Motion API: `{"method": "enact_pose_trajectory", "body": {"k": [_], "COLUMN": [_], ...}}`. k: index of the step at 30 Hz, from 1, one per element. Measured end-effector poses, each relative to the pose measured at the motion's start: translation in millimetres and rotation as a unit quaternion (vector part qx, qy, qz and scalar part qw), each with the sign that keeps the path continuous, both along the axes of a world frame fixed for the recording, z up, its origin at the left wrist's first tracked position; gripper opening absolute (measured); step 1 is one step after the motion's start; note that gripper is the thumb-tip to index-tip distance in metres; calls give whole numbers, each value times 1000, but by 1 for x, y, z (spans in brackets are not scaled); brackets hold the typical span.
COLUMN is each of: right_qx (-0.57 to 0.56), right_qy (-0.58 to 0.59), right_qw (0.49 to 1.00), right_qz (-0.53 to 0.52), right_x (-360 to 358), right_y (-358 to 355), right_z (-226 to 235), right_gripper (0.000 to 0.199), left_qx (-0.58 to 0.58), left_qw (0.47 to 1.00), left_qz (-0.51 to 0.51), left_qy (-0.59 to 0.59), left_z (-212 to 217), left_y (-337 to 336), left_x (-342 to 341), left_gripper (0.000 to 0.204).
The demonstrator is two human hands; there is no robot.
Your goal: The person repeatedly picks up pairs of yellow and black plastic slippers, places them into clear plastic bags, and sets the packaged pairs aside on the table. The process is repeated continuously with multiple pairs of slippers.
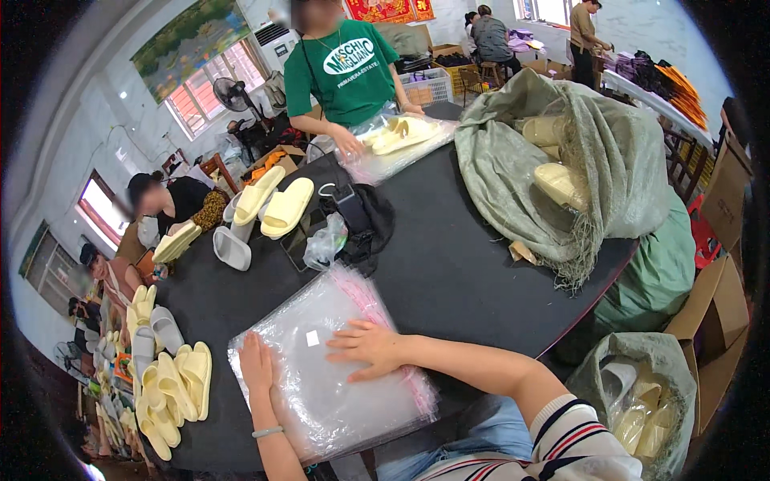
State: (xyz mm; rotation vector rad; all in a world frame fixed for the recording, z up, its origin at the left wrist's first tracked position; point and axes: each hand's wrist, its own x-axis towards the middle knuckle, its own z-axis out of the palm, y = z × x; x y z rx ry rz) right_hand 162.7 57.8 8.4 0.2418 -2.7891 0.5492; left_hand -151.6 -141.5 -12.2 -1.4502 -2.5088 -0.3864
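Note:
A stack of transparent plastic bags [321, 401] with a pink strip along its right side lies flat on the black table [449, 280] before me. My left hand [257, 365] rests on the stack's left edge, its fingers stretched out. My right hand [365, 349] presses flat near the middle with fingers spread, close to a small white label [313, 338]. Neither hand grips anything.
Pale yellow and grey slippers [192, 377] cluster at the table's left edge. More slippers [287, 207], a black power adapter [350, 206] and a crumpled bag [326, 242] lie beyond. An open woven sack [497, 152] holds slippers at right. Across, a green-shirted person handles bagged slippers [403, 134].

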Motion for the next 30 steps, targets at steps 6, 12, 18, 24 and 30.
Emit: {"method": "enact_pose_trajectory", "body": {"k": [6, 12, 18, 24, 30], "right_qx": [5, 8, 4, 6, 7], "right_qy": [18, 26, 19, 5, 8], "right_qw": [1000, 1000, 1000, 1000, 1000], "right_qz": [-1, -2, 5, 5, -1], "right_x": [-1, 0, -2, -1, 1], "right_y": [-2, 1, 1, 1, 0], "right_z": [-3, -6, -5, 0, 0], "right_gripper": [63, 62, 62, 63, 62], "left_qx": [51, 63, 61, 60, 66], "left_qw": [998, 997, 998, 998, 997], "left_qz": [-17, -13, -14, -11, -14], "left_qy": [-19, -34, -26, -35, -40], "left_z": [1, 1, -3, 2, 4], "left_y": [-2, 2, -3, -2, -2], "left_x": [2, 5, -2, 2, 6], "left_gripper": [49, 49, 48, 50, 48]}}
